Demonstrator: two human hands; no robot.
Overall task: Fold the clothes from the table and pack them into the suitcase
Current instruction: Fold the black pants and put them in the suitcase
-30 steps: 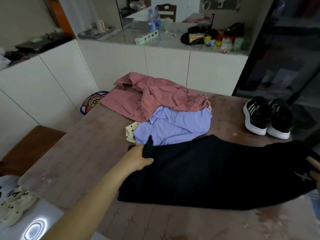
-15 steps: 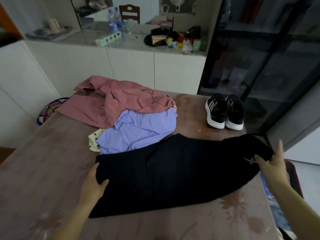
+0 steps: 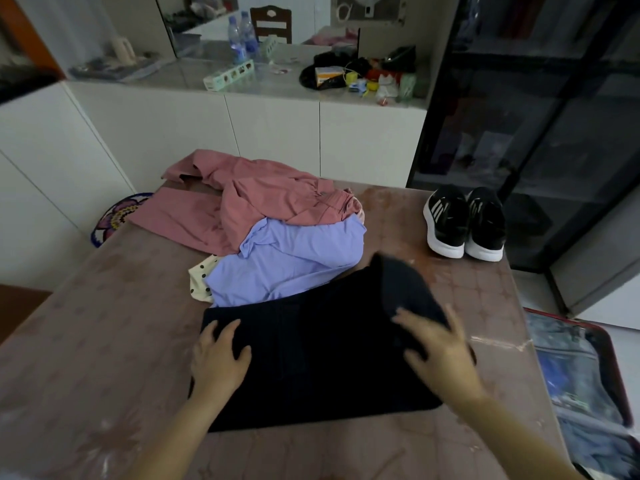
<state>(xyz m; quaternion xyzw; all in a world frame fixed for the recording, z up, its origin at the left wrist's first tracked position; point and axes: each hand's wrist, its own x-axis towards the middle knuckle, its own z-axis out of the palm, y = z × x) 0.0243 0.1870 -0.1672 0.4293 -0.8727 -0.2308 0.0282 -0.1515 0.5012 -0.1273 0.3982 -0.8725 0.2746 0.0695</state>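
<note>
A black garment (image 3: 311, 362) lies across the near part of the brown table (image 3: 104, 341). My left hand (image 3: 220, 362) presses flat on its left edge with the fingers spread. My right hand (image 3: 440, 351), blurred by motion, lies with spread fingers on the garment's right end, which is turned over towards the left and bulges up behind the hand. Beyond it lies a pile: a lilac garment (image 3: 294, 261), a pink garment (image 3: 249, 206) and a cream piece with dark dots (image 3: 201, 282). The open suitcase (image 3: 616, 386) with a red rim lies low at the right and holds blue clothes.
A pair of black trainers (image 3: 465, 223) with white soles stands at the table's far right corner. White cabinets with a cluttered counter (image 3: 277, 81) run behind the table. A dark glass cabinet (image 3: 536, 133) stands at the right. A patterned mat (image 3: 117, 213) lies on the floor at the left.
My right hand has swept left from the table's right edge, bringing the black garment's right end over onto its middle. My left hand has shifted onto the garment's left edge and flattened.
</note>
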